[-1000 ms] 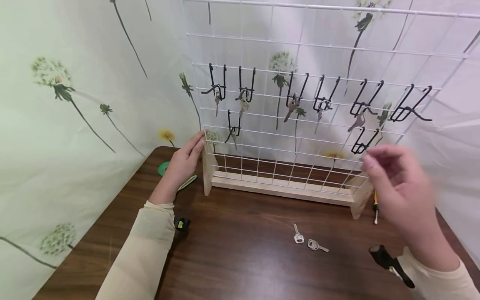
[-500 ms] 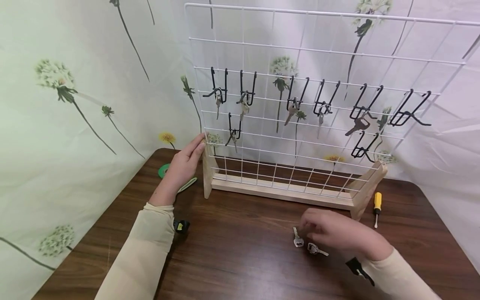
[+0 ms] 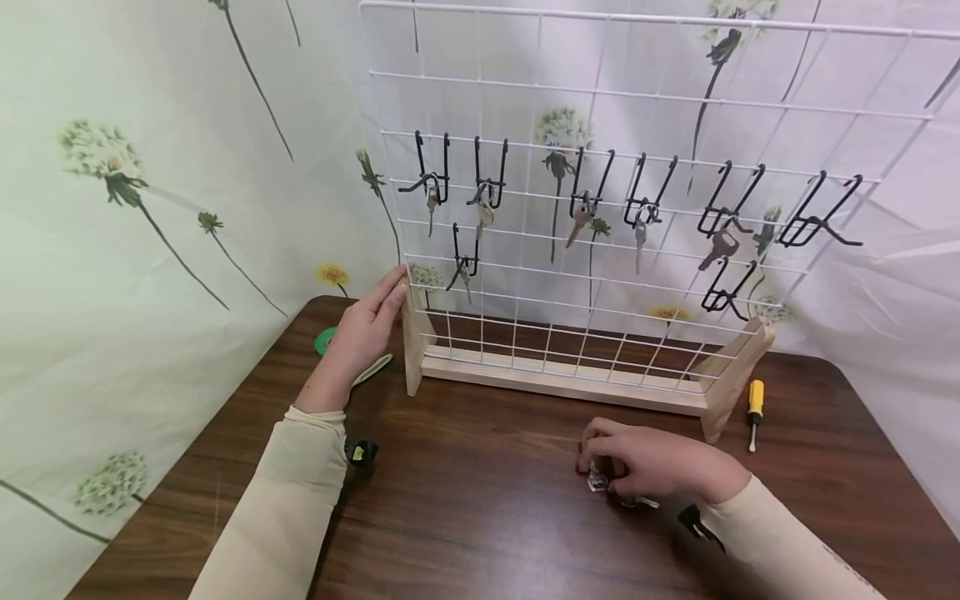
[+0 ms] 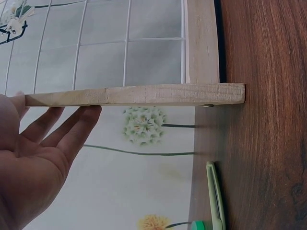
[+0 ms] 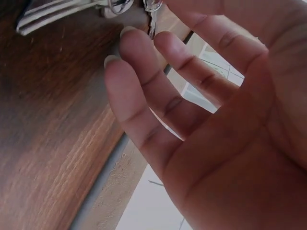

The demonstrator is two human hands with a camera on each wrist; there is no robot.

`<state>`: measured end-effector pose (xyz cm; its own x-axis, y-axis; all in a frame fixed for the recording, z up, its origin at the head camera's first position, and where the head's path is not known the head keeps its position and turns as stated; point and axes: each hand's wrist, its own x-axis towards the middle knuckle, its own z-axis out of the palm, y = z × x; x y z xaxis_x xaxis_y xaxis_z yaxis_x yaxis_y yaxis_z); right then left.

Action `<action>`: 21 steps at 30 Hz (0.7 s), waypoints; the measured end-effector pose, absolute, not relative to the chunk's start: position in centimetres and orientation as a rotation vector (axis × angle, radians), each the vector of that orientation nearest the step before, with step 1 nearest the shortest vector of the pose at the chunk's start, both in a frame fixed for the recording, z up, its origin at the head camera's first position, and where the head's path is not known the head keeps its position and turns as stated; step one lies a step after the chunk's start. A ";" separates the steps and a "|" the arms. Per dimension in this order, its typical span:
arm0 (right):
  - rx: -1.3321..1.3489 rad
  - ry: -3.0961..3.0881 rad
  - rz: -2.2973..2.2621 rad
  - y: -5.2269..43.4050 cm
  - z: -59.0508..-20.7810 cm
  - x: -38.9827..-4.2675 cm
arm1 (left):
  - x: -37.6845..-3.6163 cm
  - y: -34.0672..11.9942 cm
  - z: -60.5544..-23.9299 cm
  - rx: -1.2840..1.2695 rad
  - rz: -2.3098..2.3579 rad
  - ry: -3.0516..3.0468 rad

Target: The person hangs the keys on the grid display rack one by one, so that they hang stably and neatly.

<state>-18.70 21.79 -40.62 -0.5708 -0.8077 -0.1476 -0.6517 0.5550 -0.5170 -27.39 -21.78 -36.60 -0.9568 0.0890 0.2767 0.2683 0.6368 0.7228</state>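
A white wire grid rack (image 3: pixel 562 275) stands on wooden feet on the table. My left hand (image 3: pixel 367 321) grips the upper end of its left wooden foot (image 4: pixel 144 95); several fingers lie along the outer face in the left wrist view. My right hand (image 3: pixel 645 458) is low over the table around two loose keys, thumb and fingers apart. One key (image 3: pixel 597 481) shows between thumb and fingertips; another key (image 5: pixel 57 13) lies beyond the fingers in the right wrist view. Keys such as this one (image 3: pixel 724 243) hang on several black hooks (image 3: pixel 645 196); the rightmost upper hook (image 3: pixel 813 225) and lower right hook (image 3: pixel 723 292) are bare.
A yellow-handled screwdriver (image 3: pixel 756 404) lies right of the rack. Behind the left arm are a green roll (image 3: pixel 324 340) and a pale green slim tool (image 4: pixel 216 196). A dandelion-patterned cloth (image 3: pixel 187 250) hangs behind the brown table (image 3: pixel 465 517).
My right hand has left the lower right hook and come down to the loose keys, its fingers now around the farther one. The left hand has stayed on the rack's wooden foot.
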 end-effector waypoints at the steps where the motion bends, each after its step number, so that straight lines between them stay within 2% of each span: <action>1: -1.189 2.421 -0.589 21.8 -40.6 -18.8 | -27.4 -21.8 -36.6 -0.291 -1.219 -2.643; 9: -1.238 2.410 -0.625 21.6 -40.8 -19.3 | -27.4 -21.7 -36.7 -0.295 -1.215 -2.638; 21: -1.153 2.368 -0.662 21.3 -41.3 -20.7 | -27.3 -21.7 -36.5 -0.301 -1.220 -2.643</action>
